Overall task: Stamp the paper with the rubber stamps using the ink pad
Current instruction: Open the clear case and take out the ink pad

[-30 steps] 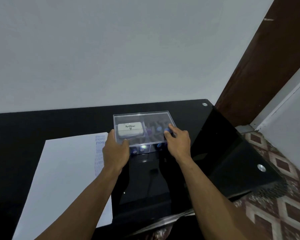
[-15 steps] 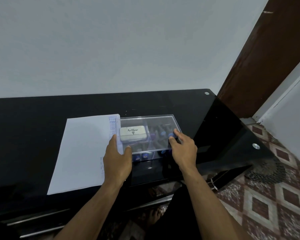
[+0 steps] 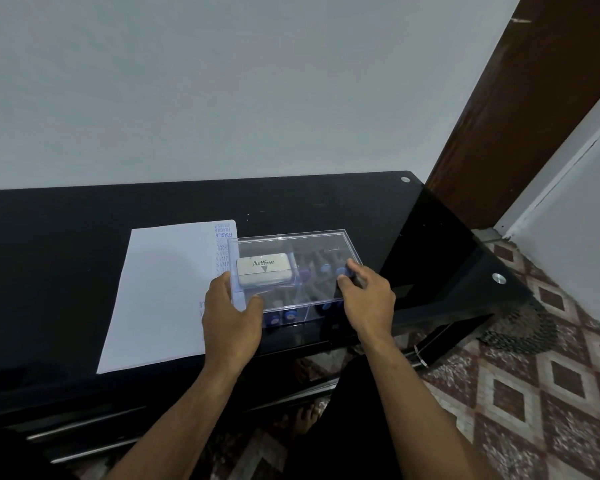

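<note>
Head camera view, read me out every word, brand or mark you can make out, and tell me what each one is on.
"Artline", with a small downward triangle under it: on the lid of the white ink pad inside the clear plastic box.
"FRAGILE": blue stamp print, upside down to the camera, near the far right edge of the paper.
Other blue prints below it on that edge: partly readable as "SAMP", the rest too blurred or hidden by the box.
Rubber stamps in the box: no readable labels.

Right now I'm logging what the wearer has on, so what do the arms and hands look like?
Both forearms are bare up to the frame edge, with no sleeves in view. The left hand and right hand wear no gloves, and no rings, watch or bracelets are visible.
</note>
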### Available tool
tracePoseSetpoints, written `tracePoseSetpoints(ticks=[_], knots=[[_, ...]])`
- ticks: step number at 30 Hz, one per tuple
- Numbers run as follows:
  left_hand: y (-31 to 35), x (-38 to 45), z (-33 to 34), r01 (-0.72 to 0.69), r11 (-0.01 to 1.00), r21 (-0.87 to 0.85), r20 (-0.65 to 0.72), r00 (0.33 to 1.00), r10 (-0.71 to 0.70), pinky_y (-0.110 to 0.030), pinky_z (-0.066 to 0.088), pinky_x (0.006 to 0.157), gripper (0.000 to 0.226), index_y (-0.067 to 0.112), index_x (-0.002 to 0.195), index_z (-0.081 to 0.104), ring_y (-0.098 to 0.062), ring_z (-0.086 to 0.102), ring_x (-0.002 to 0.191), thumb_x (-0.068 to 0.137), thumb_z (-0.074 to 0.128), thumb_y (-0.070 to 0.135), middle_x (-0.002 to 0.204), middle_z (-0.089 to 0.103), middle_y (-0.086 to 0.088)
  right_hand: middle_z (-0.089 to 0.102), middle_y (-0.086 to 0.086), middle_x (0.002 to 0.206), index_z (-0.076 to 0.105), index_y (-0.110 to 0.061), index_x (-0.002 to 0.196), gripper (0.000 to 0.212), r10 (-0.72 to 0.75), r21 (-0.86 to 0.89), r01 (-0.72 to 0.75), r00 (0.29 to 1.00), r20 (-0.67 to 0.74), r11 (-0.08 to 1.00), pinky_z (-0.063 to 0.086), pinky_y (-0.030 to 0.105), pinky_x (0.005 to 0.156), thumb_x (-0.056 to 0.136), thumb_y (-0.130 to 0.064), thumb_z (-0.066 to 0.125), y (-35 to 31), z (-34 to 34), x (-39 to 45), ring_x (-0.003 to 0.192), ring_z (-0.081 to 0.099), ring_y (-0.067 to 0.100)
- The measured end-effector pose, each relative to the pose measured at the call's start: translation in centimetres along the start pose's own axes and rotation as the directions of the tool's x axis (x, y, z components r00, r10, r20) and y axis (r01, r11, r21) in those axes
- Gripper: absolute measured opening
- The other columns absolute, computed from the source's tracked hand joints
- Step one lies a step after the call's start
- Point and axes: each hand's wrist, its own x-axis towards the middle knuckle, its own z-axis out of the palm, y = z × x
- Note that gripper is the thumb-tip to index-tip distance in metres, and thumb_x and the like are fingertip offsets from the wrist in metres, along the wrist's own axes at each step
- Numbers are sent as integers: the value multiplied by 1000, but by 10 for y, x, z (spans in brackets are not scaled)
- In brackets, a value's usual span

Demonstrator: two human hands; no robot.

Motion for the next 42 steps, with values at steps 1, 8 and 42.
tracePoseSetpoints(ticks=[1, 8, 42], knots=[[-1, 1, 0, 0, 1000, 2, 0, 1000, 0, -41, 54, 98, 45, 34, 125, 46, -17, 56, 118, 91, 69, 17, 126, 57, 9, 64, -12, 125, 68, -26, 122, 33, -1, -5, 1, 1000, 0, 1000, 29, -2, 78, 89, -26, 69, 0, 0, 0, 105, 54, -3], [8, 18, -1, 18, 993, 113, -32, 999, -14, -27, 48, 81, 39, 18, 121, 47, -25, 55, 115, 90, 70, 16, 127, 53, -4, 57, -3, 127, 70, -18, 117, 31, -127, -248, 123, 992, 0, 961, 27, -3, 78, 88, -26, 64, -6, -2, 4, 104, 50, 0], [30, 64, -20, -48, 933, 356, -174, 978, 117, -31, 51, 83, 40, 10, 123, 69, -33, 60, 117, 85, 77, 18, 132, 62, -15, 60, 12, 85, 72, -10, 80, 22, -307, -529, 271, 952, 20, 804, 58, 35, 64, 85, -26, 58, -45, 18, 35, 81, 61, 28]])
